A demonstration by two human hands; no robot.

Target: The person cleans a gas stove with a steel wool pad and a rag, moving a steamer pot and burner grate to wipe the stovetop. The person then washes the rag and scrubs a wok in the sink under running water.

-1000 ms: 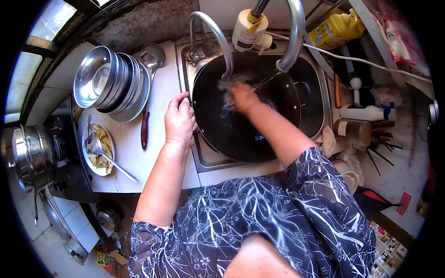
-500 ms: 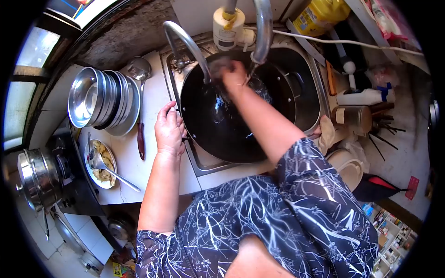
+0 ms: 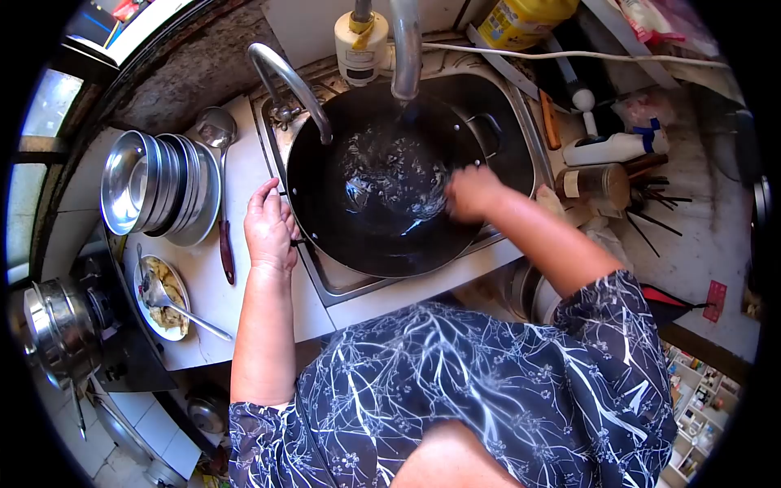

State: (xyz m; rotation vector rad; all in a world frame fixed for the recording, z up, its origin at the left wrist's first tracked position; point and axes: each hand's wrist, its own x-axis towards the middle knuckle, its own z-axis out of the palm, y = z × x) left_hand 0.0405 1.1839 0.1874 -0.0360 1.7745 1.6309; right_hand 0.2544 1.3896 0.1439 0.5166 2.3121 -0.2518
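Note:
A large black wok point(image 3: 366, 252) sits in the metal sink point(image 3: 325, 289), with rippling water point(image 3: 390, 175) inside. My left hand point(image 3: 270, 226) is closed around the wok's left handle. At the wok's right inner wall is my right hand point(image 3: 474, 193), blurred, its fingers curled and low. Whatever those fingers hold is hidden. The thin curved faucet point(image 3: 297, 85) reaches over the wok's upper left edge, and a thicker metal spout point(image 3: 405, 57) hangs above its far rim.
Stacked metal bowls point(image 3: 130, 183), a ladle point(image 3: 225, 244) and a plate of food point(image 3: 165, 281) with a spoon stand on the left counter. Pots point(image 3: 61, 325) are at far left. A white bottle point(image 3: 610, 149), a jar point(image 3: 606, 187) and a yellow container point(image 3: 525, 23) lie right.
My right hand has moved from beneath the thin faucet to the wok's right side. My left hand stays on the handle. The view has shifted, so the sink appears further left.

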